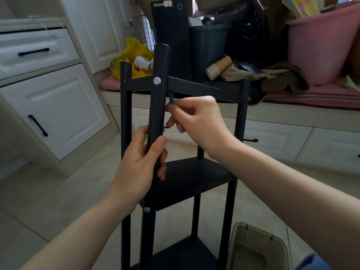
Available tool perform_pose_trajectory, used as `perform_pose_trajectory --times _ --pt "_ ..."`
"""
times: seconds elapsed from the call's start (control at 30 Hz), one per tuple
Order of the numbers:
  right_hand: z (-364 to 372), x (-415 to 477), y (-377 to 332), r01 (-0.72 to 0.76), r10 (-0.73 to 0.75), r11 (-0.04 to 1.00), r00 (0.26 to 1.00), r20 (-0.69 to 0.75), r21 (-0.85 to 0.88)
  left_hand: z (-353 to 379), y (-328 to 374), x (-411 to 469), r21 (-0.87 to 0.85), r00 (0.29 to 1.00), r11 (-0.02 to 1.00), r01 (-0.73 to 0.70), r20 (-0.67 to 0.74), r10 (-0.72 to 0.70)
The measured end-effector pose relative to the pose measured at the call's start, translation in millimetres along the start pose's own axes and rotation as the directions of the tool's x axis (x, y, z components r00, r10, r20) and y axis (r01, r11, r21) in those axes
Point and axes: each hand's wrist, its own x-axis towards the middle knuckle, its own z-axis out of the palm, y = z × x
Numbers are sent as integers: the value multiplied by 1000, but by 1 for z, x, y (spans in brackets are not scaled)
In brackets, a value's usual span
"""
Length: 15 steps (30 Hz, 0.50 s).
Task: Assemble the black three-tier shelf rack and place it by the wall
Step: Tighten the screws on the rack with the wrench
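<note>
Rack: The black three-tier shelf rack [194, 184] is seen upright on the tiled floor [58, 191] in the middle of the frame. Its top tier lies in the upper centre, its middle tier below centre, and its bottom tier is cut by the lower edge.
Front pole: The nearest round pole [158, 106] runs from the upper centre down to the lower edge, tilted slightly.
Screws: A pale screw head [157, 80] is set in the front pole at the level of the top tier. A second one [146, 209] is seen lower down, at the level of the middle tier.
Left hand: The left hand [140, 164] is wrapped round the front pole between the top and middle tiers. The thumb is laid on the front and the fingers are curled behind.
Right hand: The right hand [198, 121] is held just right of the front pole, under the top tier. Its fingers are drawn together and pinched on a small dark tool [171, 99].
Tool: Its upper end reaches the underside of the top tier. Whether it is seated in a fastener cannot be told.
Left of frame: A white cabinet [48, 106] with black handles is seen.
Behind the rack: A window seat [311, 94] with a pink cushion carries a yellow bag [132, 53], a black computer tower [171, 36], a stack of paper cups [218, 69] and a pink tub [321, 45].
Lower right: A translucent container [253, 250] is seen on the floor beside the rack.
</note>
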Motion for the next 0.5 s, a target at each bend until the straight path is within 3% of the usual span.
perform_pose_trajectory --times 0.3,0.5 --pt "17 0 4 108 -114 993 985 -128 -55 0 1 -3 -4 1000 1000 9 10 -9" --pt "27 4 6 80 -83 996 988 -129 -24 -2 0 -3 17 1000 1000 -2 -15 2"
